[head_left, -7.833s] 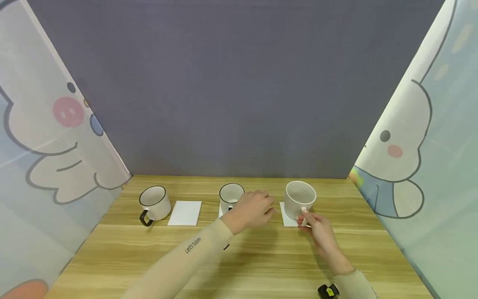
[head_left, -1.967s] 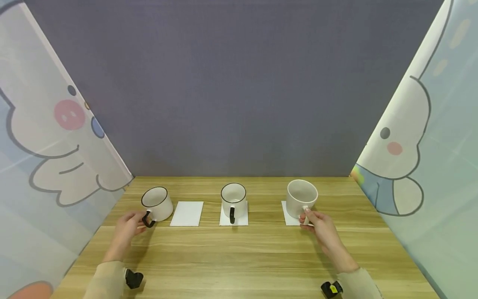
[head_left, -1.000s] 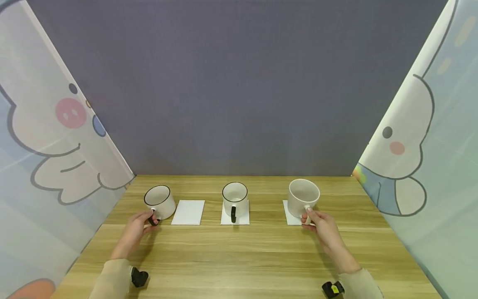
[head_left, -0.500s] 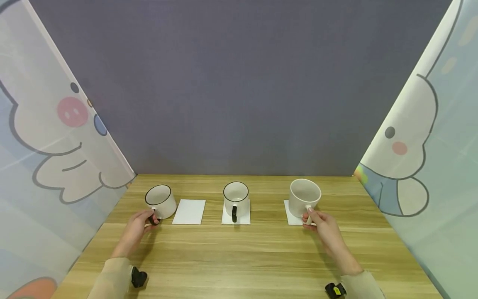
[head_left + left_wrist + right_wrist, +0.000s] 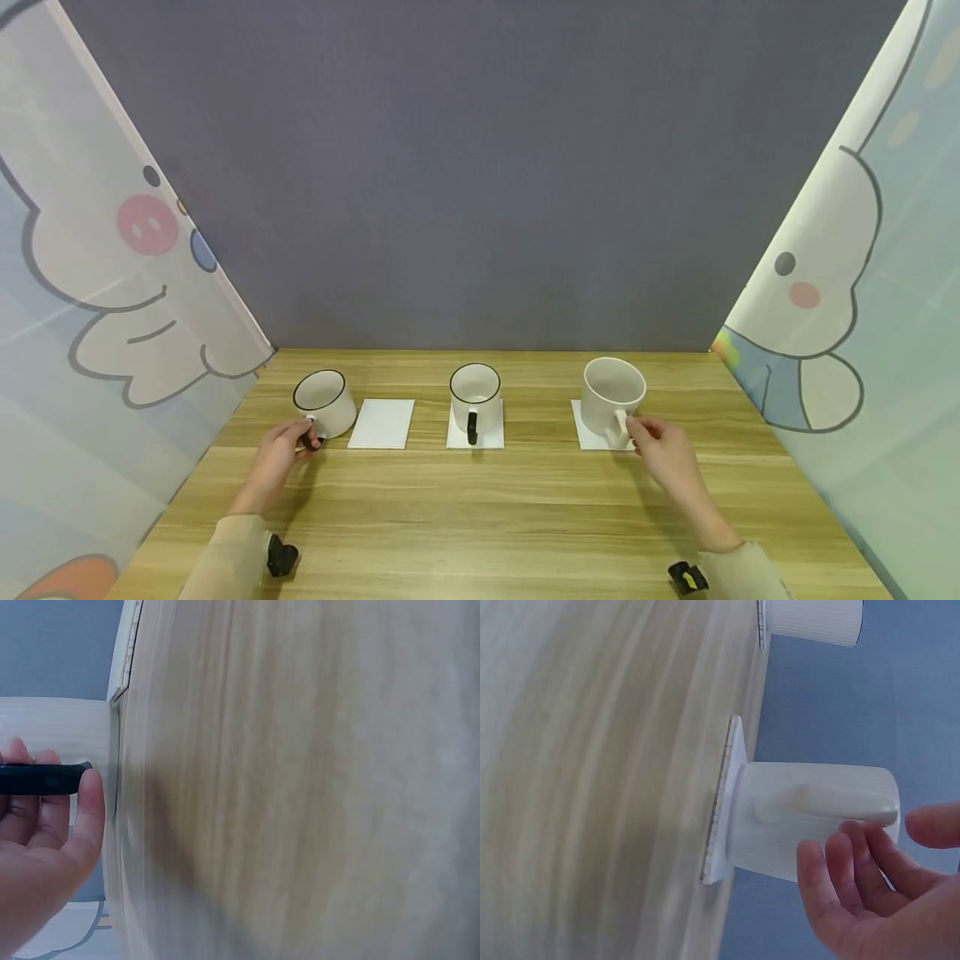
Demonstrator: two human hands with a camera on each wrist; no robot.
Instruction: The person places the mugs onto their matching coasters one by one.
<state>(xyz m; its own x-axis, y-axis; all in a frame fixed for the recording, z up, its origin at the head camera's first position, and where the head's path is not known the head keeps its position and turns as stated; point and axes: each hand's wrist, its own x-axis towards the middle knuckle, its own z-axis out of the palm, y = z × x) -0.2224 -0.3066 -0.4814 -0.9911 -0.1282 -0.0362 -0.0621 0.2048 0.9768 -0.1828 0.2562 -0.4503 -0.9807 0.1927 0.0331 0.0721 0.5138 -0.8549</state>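
Note:
In the head view, my left hand (image 5: 276,454) pinches the black handle (image 5: 45,780) of a white mug with a dark rim (image 5: 330,408), which stands on the table beside a bare square coaster (image 5: 381,424). The left wrist view shows fingers and thumb curled round that handle. At the right, an all-white mug (image 5: 604,410) stands upright on a coaster (image 5: 727,817). My right hand (image 5: 671,458) is by its white handle (image 5: 847,804), thumb apart from it and fingers loosely bent; whether a fingertip still touches I cannot tell.
A second dark-rimmed white mug (image 5: 465,412) stands on a coaster (image 5: 495,438) in the middle, its black handle towards me. A grey panel (image 5: 480,183) rises behind the wooden table (image 5: 465,517). Cartoon-printed sheets (image 5: 900,333) flank both sides.
My left hand has come from over the middle mug to the left mug and taken its handle. My right hand has just let go of the white mug's handle and drawn slightly right.

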